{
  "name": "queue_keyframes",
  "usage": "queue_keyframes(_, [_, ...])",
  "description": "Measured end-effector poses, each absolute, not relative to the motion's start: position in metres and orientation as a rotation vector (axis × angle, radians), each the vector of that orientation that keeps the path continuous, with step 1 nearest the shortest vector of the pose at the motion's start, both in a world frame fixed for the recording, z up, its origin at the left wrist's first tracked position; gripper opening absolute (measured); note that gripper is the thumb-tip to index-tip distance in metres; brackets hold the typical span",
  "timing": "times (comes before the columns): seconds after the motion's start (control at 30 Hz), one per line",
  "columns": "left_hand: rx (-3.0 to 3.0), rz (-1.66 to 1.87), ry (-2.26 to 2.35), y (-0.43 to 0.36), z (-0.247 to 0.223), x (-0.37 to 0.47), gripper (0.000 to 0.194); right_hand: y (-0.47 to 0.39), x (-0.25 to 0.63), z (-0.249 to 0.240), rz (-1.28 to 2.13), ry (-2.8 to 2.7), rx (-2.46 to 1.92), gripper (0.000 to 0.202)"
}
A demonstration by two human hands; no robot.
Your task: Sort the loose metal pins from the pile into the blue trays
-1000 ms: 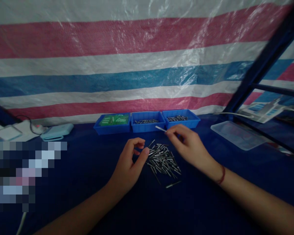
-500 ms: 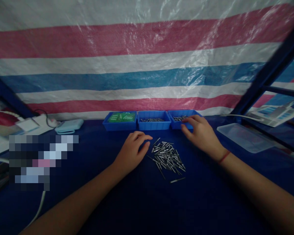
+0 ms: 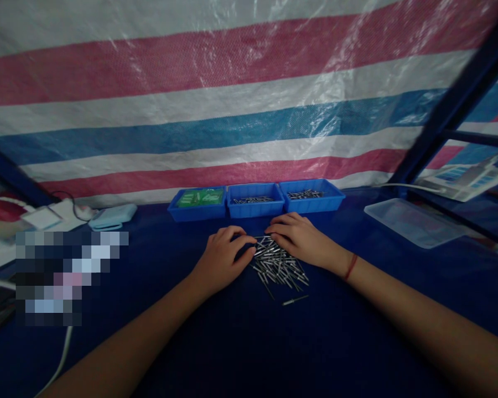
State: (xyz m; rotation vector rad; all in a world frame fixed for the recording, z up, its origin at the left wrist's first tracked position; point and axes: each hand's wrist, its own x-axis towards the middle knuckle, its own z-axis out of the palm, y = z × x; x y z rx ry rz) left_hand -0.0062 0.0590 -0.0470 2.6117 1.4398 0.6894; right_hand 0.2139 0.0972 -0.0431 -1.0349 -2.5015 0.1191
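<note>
Loose silver blind rivets (image 3: 279, 268) lie in a heap on the dark blue tabletop, with a single rivet (image 3: 295, 300) apart in front. At the heap's upper left, my left hand (image 3: 224, 258) has thumb and index finger closed close together by a rivet end. From the right, my right hand (image 3: 305, 239) reaches over the back of the heap, its thumb and fingertips pinched at a thin rivet (image 3: 262, 237) that spans the gap between both hands. The fingertips partly hide their grip. A red cord circles the right wrist.
Behind the heap stand three blue bins: a left bin (image 3: 197, 214) with green packets, a middle bin (image 3: 255, 209) and a right bin (image 3: 313, 204) with rivets. A clear plastic lid (image 3: 415, 224) lies right. A light blue case (image 3: 113, 215) and white cable (image 3: 64, 354) are left.
My right hand has moved left and nearer, from the front of the right bin to the heap's back edge beside my left hand. My left hand has barely moved. The view has shifted slightly.
</note>
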Motion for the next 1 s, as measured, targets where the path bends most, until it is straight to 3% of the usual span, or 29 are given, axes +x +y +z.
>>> queue_keyframes(0.47, [2.54,0.803,1.349,0.057,-0.043,-0.006,0.021,0.087,0.207,-0.037,0.223,-2.274,-1.059,0.018])
queue_keyframes(0.73, [2.201,1.219,1.198,0.036,-0.034,0.007,0.016,0.051,0.19,-0.028,0.861,-1.872,-1.041,0.019])
queue_keyframes(1.0, [2.141,1.319,1.176,0.032,-0.031,0.007,0.011,0.041,0.182,-0.025,1.053,-1.816,-1.015,0.022])
